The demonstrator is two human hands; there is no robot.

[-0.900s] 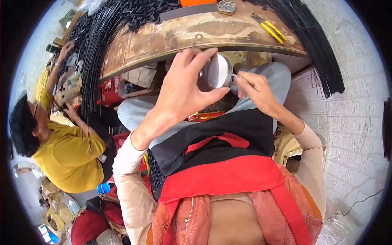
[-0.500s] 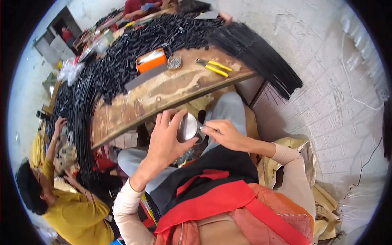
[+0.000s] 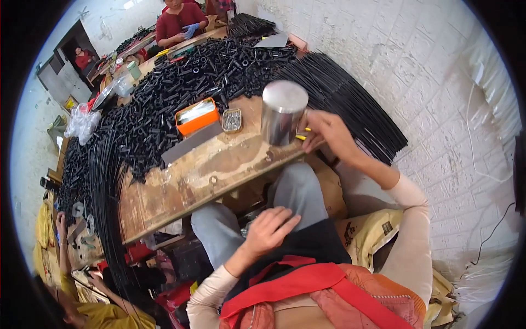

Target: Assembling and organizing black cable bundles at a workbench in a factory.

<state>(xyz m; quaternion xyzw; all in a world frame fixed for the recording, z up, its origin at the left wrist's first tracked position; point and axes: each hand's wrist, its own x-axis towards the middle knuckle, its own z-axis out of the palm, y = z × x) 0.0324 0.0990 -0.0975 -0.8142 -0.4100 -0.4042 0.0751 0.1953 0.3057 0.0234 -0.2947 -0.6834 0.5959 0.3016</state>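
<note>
A shiny metal mug (image 3: 283,113) stands at the near edge of the wooden table (image 3: 192,175), its flat round end facing up; whether it rests on the wood or hovers just above, I cannot tell. My right hand (image 3: 330,134) is at its right side, fingers curled where the handle would be, hidden behind them. Yellow handles of pliers (image 3: 302,134) peek out between the mug and my fingers; the rest of the tool is covered. Over my lap, my left hand (image 3: 272,230) is empty, with its fingers stretched out and slightly apart.
An orange box (image 3: 195,116), a small tray of metal bits (image 3: 232,120) and a grey strip (image 3: 192,143) lie before a heap of black tubular parts (image 3: 219,68). Bundles of thin black rods (image 3: 350,98) hang over the table's end. A yellow-sleeved co-worker (image 3: 104,312) sits at left.
The mug has gone from above my lap up and forward to the table, in my right hand. My left hand has let go of it and dropped toward my lap.
</note>
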